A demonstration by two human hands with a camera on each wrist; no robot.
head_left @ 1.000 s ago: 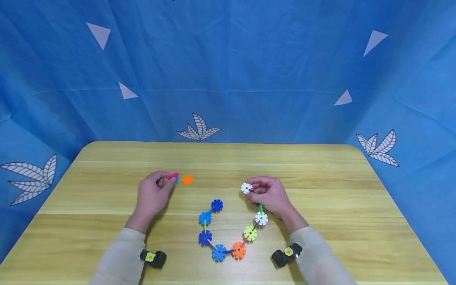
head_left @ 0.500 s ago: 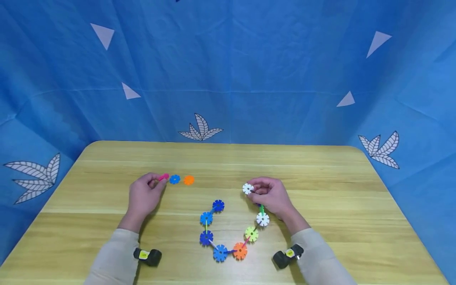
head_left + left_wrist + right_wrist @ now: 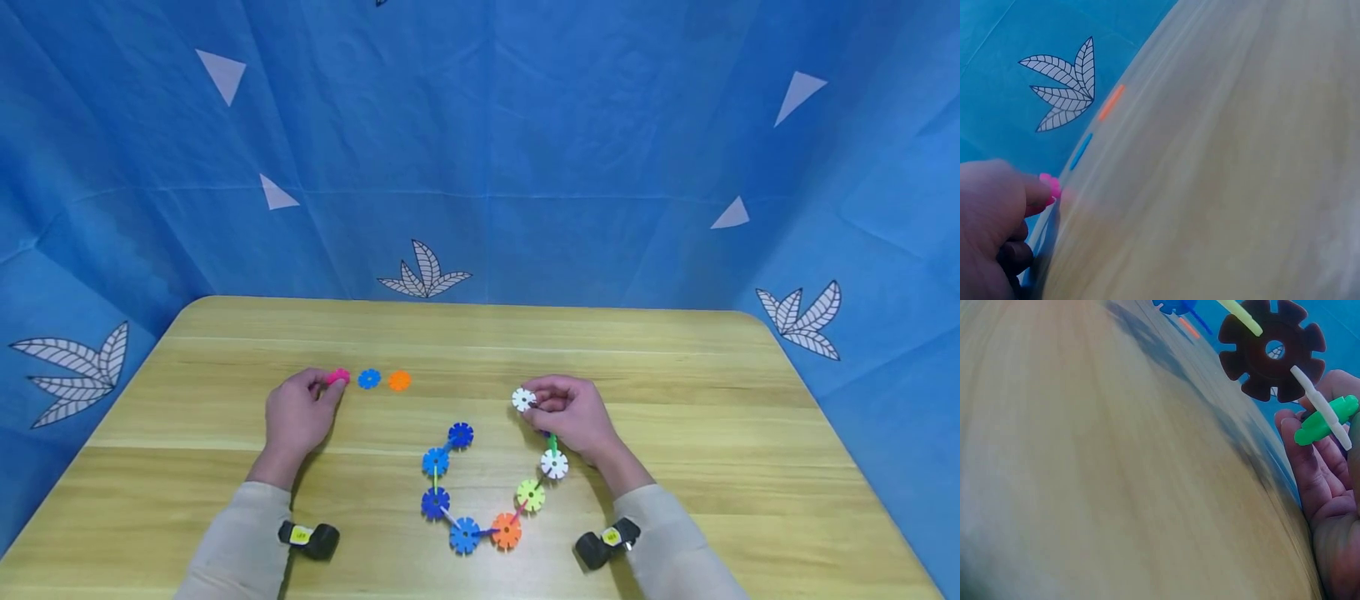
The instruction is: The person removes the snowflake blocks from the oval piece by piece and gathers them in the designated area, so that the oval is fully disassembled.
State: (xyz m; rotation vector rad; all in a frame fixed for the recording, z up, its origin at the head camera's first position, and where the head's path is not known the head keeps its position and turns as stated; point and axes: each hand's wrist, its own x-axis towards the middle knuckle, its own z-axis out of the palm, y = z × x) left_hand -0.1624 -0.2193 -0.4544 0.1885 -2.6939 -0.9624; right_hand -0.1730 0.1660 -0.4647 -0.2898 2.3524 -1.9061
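My left hand (image 3: 298, 417) pinches a pink interlocking notched disc (image 3: 339, 377) between thumb and fingers, low over the table at the left. To the right of it a blue disc (image 3: 369, 379) and an orange disc (image 3: 400, 381) lie flat in a row. My right hand (image 3: 573, 414) grips the end of a chain of slotted discs; a white disc (image 3: 523, 400) sticks out from its fingertips. From there the chain curves round to a dark blue disc (image 3: 461, 435). The right wrist view shows a dark brown disc (image 3: 1272, 353) and a green disc (image 3: 1327, 420) near the fingers.
The wooden table (image 3: 712, 392) has rounded far corners and ends at a blue cloth backdrop (image 3: 480, 150) with leaf prints. A black wrist camera (image 3: 310, 540) sits on the left wrist, another black camera (image 3: 607, 543) on the right.
My left hand has moved left with the pink disc, away from the blue disc, which now shows fully. The pink disc has tilted flatter. My right hand keeps its hold and stays almost still.
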